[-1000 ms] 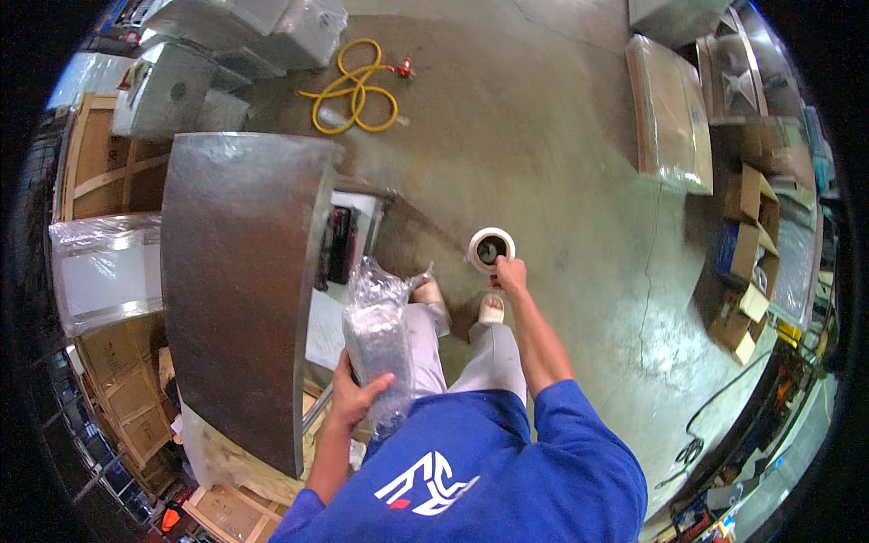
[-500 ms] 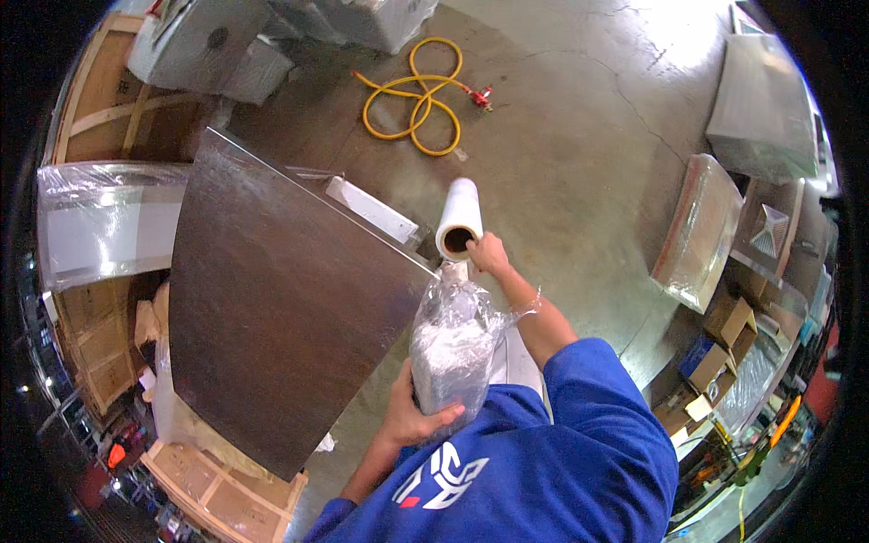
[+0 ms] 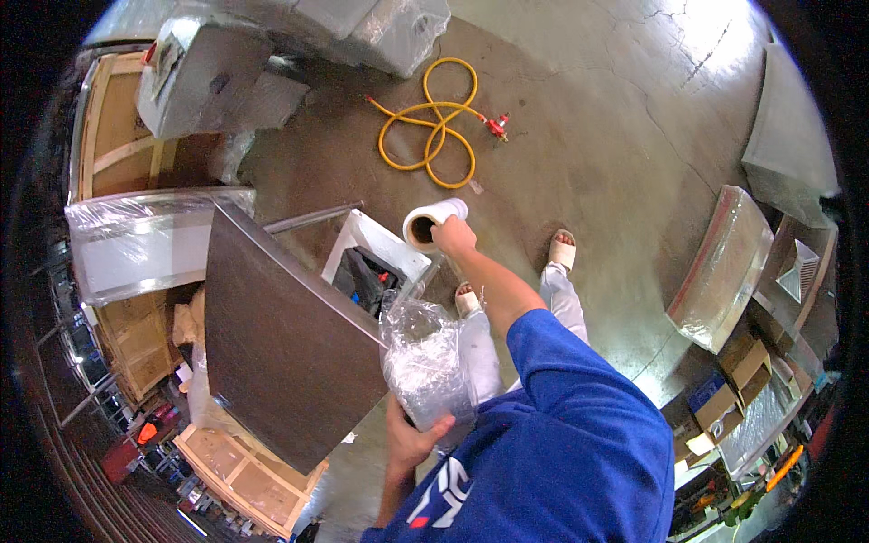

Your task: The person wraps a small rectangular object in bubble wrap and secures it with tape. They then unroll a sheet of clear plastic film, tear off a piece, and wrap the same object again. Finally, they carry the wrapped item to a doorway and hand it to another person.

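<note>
While gripping a white film roll [image 3: 442, 211] with the curled right hand [image 3: 454, 237], holds a film-wrapped package [image 3: 430, 371] in the half-curled left hand [image 3: 415, 434], with thumb on top and fingers hidden underneath. Carries the roll above the floor [image 3: 588, 136], with hollow end toward lower left and long axis toward upper right. Holds the package beside the dark counter [image 3: 290, 335], slanting from upper left to lower right, with near end partly hidden. Cannot make out the contents through shiny film, nor how deep the right fingers reach into the roll.
</note>
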The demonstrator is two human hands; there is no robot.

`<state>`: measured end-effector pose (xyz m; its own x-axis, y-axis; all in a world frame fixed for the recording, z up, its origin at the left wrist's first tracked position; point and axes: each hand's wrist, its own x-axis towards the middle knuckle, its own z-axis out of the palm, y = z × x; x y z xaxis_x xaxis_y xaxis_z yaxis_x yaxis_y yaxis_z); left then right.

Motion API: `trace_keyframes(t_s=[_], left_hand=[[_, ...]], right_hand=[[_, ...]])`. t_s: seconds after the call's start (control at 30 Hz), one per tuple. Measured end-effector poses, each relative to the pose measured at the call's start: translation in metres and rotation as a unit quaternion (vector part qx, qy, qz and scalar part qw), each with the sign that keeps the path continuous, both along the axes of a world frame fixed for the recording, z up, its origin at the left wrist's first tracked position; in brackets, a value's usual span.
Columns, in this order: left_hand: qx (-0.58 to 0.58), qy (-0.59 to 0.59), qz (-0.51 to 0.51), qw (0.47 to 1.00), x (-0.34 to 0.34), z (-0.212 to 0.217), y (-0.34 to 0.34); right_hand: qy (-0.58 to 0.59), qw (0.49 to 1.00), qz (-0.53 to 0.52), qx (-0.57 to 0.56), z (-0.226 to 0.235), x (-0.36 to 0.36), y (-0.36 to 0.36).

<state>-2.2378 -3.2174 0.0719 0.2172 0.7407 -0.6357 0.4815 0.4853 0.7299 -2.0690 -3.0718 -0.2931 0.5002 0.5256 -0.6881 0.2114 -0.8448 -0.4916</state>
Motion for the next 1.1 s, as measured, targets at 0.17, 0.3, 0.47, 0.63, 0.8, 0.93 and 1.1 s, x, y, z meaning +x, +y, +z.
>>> trace_keyframes(t_s=[0.17, 0.3, 0.47, 0.63, 0.8, 0.93, 1.1], left_hand=[[0.062, 0.042, 0.041, 0.996, 0.057, -0.011, 0.016], [0.131, -0.057, 0.067, 0.987, 0.104, -0.019, 0.052], [0.058, -0.191, 0.069, 0.977, 0.172, -0.024, 0.109], [0.011, -0.284, 0.015, 0.959, 0.306, -0.016, 0.156], [0.2, -0.201, -0.181, 0.942, 0.455, -0.019, 0.225], [0.162, -0.298, -0.178, 0.924, 0.572, 0.043, 0.284], [0.09, -0.405, -0.14, 0.899, 0.712, 0.081, 0.323]], right_hand=[[0.206, 0.967, 0.147, -0.014, -0.008, 0.039, -0.001], [0.287, 0.948, 0.14, -0.008, 0.04, 0.099, -0.011], [0.604, 0.785, -0.039, 0.136, 0.186, 0.225, -0.036], [0.453, 0.8, 0.105, 0.378, 0.316, 0.328, -0.024], [0.279, 0.848, 0.028, 0.451, 0.347, 0.47, 0.005], [0.192, 0.865, 0.043, 0.462, 0.387, 0.581, 0.017], [0.142, 0.855, 0.035, 0.498, 0.393, 0.681, 0.057]])
